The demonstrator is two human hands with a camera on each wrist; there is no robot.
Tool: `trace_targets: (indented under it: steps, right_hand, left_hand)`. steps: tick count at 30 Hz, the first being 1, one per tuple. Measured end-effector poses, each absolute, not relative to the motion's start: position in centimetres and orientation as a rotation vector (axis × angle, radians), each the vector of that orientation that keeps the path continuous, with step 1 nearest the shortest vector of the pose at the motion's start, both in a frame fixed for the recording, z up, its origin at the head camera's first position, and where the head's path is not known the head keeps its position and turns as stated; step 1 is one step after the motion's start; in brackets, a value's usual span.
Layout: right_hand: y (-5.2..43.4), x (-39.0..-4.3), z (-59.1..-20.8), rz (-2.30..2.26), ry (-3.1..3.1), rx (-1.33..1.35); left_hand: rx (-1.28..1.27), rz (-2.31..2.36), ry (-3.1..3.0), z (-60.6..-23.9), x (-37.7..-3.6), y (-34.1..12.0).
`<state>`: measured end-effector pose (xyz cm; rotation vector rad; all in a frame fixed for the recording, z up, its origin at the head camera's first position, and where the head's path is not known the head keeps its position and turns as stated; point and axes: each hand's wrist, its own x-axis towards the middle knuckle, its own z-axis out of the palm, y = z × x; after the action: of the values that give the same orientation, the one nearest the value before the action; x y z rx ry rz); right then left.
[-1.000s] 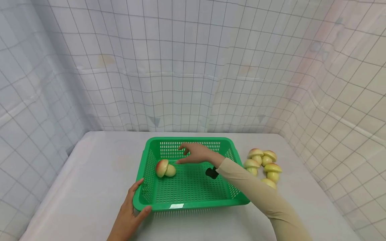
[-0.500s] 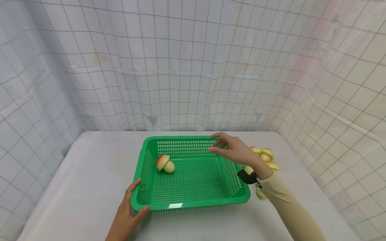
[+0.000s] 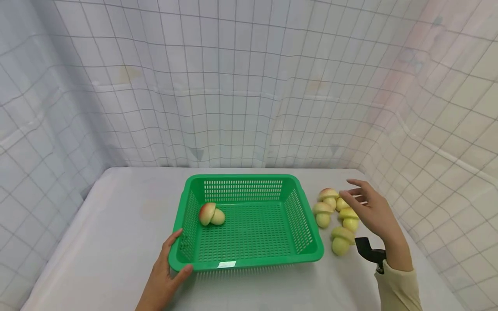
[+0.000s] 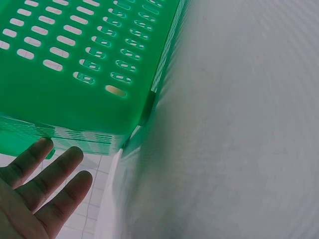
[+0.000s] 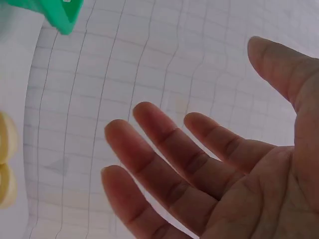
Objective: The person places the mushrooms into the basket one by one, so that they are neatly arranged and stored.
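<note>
Left hand (image 3: 165,276): steadies the green basket (image 3: 249,259) at its near-left corner, thumb hooked on the rim
Basket contents: one toy mushroom (image 3: 211,214), lying at the far-left of the floor
Loose mushrooms (image 3: 336,214): a cluster on the white table (image 3: 97,250), just right of the basket
Right hand (image 3: 374,214): fingers spread, holding nothing, poised over the cluster
Step, as judged: reaching for a mushroom; next calls for lowering and pinching one cap

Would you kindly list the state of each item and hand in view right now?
Green basket: upright on the table, holding one mushroom.
Mushroom in basket: lying on its side.
Mushrooms on table: loose cluster right of the basket.
Left hand: gripping the basket's near-left corner.
Right hand: open, empty, over the cluster.
</note>
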<state>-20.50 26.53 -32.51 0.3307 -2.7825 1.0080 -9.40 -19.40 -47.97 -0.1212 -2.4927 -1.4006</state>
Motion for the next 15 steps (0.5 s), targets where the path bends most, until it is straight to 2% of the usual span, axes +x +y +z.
trace_targets:
  steps: [15]
  right_hand:
    - [29.5, -18.4, -37.7, 0.845, -3.209, -0.166]
  left_hand:
    - [-0.102, -1.411, -2.489, -48.0, -9.4, -19.2]
